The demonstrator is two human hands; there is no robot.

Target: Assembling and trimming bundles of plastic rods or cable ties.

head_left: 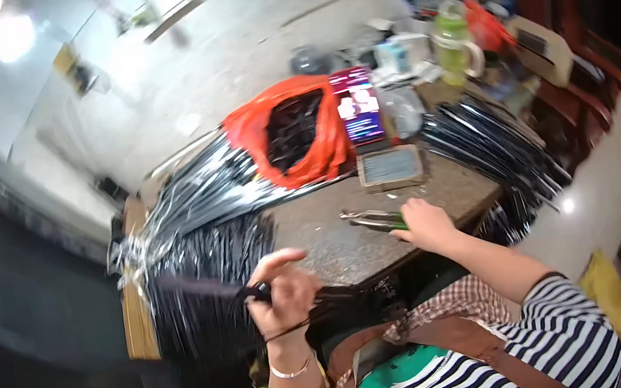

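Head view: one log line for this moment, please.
left hand: pinching thin black rod | right hand: on green-handled pliers on table | behind: orange bag, lit phone

Glossy black plastic strips [206, 202] shine in heaps along the left edge of a mottled, stone-like table [335, 247]. Bare metal pliers [367, 220] with green grips lie beside a crinkled orange plastic bag [292, 132].

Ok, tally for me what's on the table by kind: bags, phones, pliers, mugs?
Orange bag: 1
Phone: 1
Pliers, under the right hand: 1
Green mug: 1
Total: 4
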